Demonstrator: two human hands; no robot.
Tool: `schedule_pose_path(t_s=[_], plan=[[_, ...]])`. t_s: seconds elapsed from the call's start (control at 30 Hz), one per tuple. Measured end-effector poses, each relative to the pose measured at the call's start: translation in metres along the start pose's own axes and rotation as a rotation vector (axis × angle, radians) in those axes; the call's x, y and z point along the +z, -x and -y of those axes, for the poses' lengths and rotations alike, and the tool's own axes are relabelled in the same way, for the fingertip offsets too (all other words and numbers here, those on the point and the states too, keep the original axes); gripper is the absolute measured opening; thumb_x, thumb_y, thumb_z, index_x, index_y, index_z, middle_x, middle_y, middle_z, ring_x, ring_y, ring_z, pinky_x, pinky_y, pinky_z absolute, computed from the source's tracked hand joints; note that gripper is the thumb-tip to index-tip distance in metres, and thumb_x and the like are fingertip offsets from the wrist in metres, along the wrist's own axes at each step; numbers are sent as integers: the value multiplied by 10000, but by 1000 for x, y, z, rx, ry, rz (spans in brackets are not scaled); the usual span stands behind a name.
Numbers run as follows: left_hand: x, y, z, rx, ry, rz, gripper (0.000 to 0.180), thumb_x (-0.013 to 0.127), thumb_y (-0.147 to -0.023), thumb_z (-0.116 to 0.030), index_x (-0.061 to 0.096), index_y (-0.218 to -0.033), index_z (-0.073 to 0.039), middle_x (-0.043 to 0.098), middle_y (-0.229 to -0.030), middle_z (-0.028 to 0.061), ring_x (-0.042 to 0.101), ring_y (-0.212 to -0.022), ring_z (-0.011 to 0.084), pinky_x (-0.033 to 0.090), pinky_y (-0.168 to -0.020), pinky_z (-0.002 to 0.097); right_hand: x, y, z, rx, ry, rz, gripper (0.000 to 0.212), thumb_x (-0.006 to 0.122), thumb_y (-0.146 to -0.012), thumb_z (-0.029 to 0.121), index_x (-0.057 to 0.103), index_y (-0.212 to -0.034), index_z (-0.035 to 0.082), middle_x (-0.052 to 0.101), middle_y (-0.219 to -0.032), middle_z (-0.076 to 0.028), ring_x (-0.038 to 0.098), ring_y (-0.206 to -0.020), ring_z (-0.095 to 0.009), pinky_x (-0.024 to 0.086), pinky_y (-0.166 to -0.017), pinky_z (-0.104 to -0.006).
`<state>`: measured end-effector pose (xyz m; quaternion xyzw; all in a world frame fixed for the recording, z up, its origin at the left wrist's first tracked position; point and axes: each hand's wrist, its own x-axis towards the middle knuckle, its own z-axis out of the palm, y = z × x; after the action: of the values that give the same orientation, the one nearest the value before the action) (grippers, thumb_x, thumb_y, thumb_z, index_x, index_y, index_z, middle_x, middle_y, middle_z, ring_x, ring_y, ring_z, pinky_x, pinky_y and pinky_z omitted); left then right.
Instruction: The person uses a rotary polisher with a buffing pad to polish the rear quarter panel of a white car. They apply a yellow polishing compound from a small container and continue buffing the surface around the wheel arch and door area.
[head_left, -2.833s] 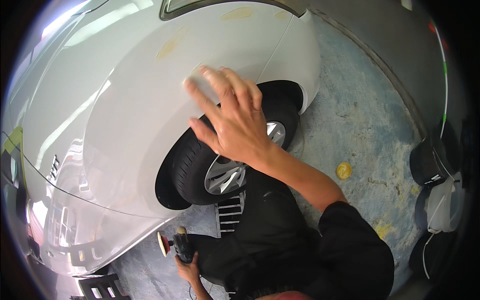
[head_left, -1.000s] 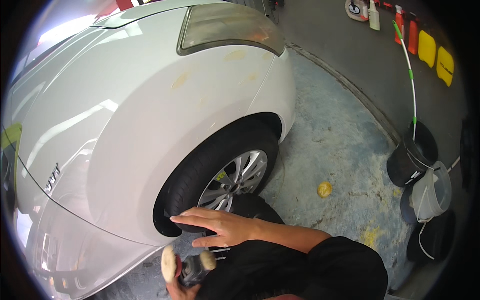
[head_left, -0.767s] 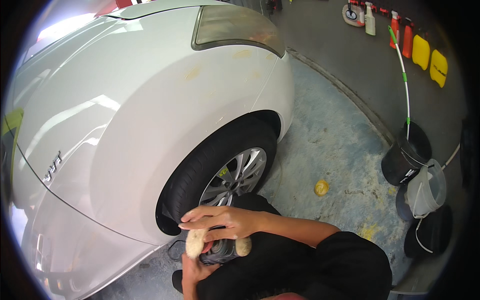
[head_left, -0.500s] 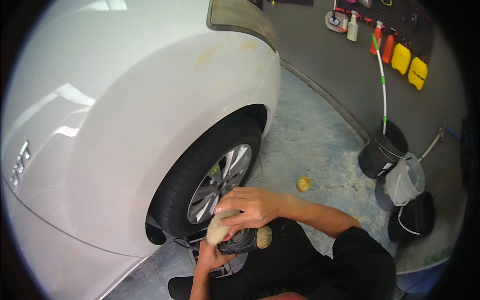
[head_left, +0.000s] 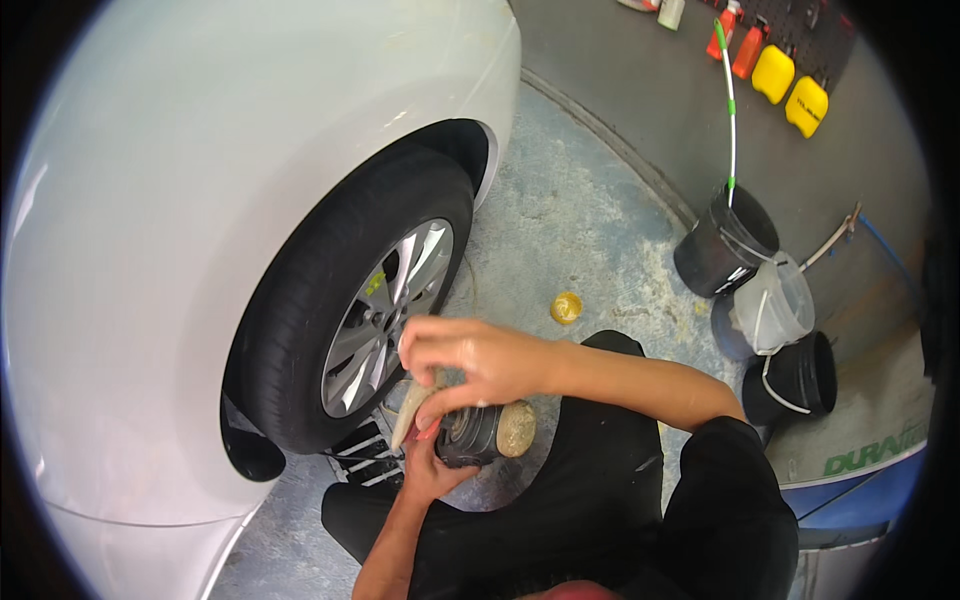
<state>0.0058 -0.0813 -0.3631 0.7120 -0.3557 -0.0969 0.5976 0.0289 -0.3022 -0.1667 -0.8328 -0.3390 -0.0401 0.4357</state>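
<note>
– Honestly, what should be worried about with that white car (head_left: 150,250) parked so close?

– Not much while the tool's held clear of the bodywork, tbh. The wheel (head_left: 355,345) seems more exposed: if the grip were lost, the metal could be scuffed on the way down

– And where's the polisher (head_left: 470,435) at, exactly?

– It's held up between the knees (head_left: 610,350), near the wheel, with its body clasped by the left hand (head_left: 432,472). The pad (head_left: 408,408) is pinched at the edge by the right hand (head_left: 475,360), though how firmly can't be told

– Isn't that asking for trouble?

– Could be. The switch can't be made out, so if it were bumped by the left hand with power on, fingers could be caught by a spinning pad. And if the polisher were dropped, grit could be picked up off that stained floor (head_left: 600,220) and dragged over paint later

– Fair. Could that little yellow round thing (head_left: 566,308) down there be trodden on too?

– Only if a foot were swung out that way, it's well apart from the polisher
</note>
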Motion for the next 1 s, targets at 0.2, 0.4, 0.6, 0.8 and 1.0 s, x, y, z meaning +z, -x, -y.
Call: schedule_pose_path(t_s=[0.2,0.4,0.6,0.8,1.0], plan=[[28,-3,6,-84,-132,4,806,985,-531,-184,649,-1230,33,725,-1172,220,713,-1109,422,557,-949,466,-23,26,-40,-337,540,123,253,678,-946,329,631,-956,80,566,-1103,-87,577,-1021,-234,533,-815,-358],[52,-40,-13,-150,-240,-18,822,986,-552,-177,648,-1275,21,711,-1215,210,698,-1154,392,547,-986,456,-74,28,-71,-648,484,95,167,685,-874,258,642,-914,102,605,-1257,-90,598,-1052,-240,538,-845,-355],[88,-80,-50,-346,-251,-157,817,991,-536,-179,666,-1256,30,721,-1209,208,706,-1132,387,545,-1001,448,-133,18,-106,-643,6,130,155,721,-935,222,714,-1008,86,611,-1265,-76,601,-1109,-269,515,-940,-397],[134,-106,-85,-303,-200,-462,823,994,-515,-192,662,-1231,41,720,-1134,165,701,-1061,300,538,-980,403,-195,39,-119,-370,-392,-1,209,737,-966,157,769,-1163,93,634,-1236,-58,580,-1133,-259,463,-1003,-386],[145,-174,-179,-310,-289,-526,847,969,-603,-145,602,-1345,38,702,-1243,149,679,-1165,247,505,-1053,375,-219,90,-148,27,-755,-273,177,708,-998,87,706,-1162,21,615,-1160,-40,591,-1065,-134,460,-947,-291]])
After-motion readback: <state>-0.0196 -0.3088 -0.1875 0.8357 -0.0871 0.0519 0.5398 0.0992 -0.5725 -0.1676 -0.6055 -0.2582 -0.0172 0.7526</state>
